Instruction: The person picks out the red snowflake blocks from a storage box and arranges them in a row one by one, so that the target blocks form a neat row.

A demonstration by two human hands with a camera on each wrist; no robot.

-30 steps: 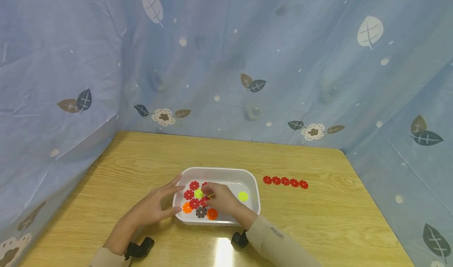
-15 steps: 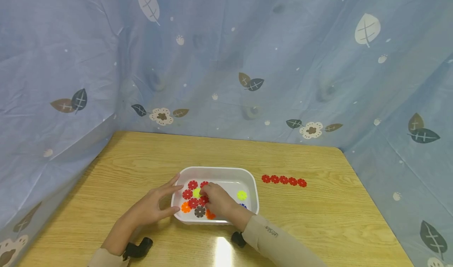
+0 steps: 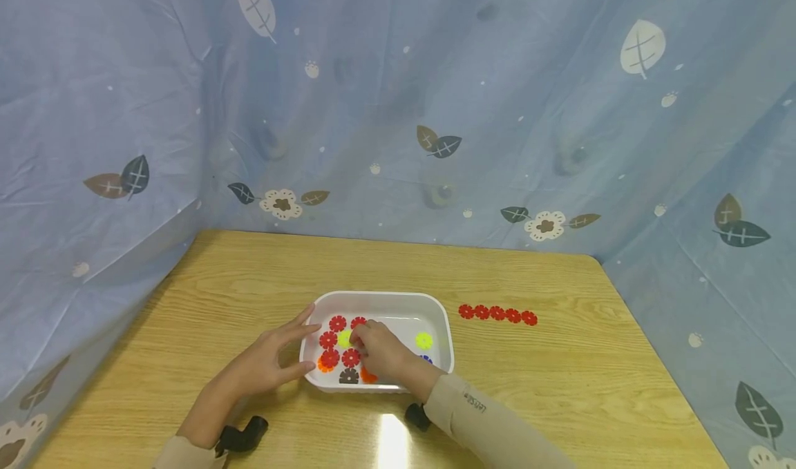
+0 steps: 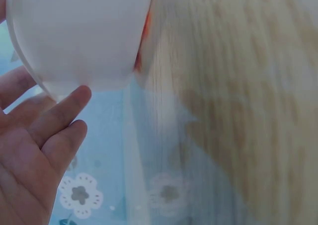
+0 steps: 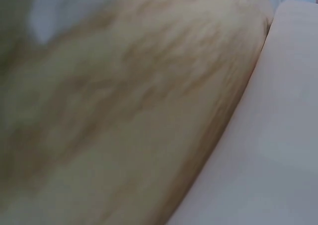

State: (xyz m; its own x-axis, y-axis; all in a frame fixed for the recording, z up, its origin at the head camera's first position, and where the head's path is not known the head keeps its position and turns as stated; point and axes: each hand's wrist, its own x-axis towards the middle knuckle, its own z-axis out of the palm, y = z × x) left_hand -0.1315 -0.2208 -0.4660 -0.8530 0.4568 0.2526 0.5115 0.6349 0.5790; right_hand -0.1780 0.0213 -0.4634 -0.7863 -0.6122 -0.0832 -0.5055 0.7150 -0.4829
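A white plastic tray (image 3: 373,293) holds several small notched flower-shaped discs. My left hand (image 3: 273,360) spreads at its left end, fingers at the rim and thumb near the front corner. In the left wrist view, fingers touch the tray's wall (image 4: 79,41). My right hand (image 3: 385,353) reaches down into the tray with bent fingers, fingertips beside a yellow-green disc (image 3: 344,338); I cannot tell what they hold. Around them lie a red disc (image 3: 351,358), other red ones, a dark grey disc (image 3: 349,376) and an orange disc (image 3: 369,375), partly covered by the hand.
Several red discs (image 3: 497,313) form a row on the wooden table (image 3: 547,372) right of the tray. Another yellow-green disc (image 3: 424,341) lies in the tray's right part, with a blue disc (image 3: 425,359) half hidden by the wrist. A patterned blue curtain (image 3: 361,110) surrounds the table.
My right hand has lowered among the discs; a thin yellow piece seen earlier at its fingertips is now hidden. Two front red discs have shifted left, one overlapping an orange disc. The left hand stays put.
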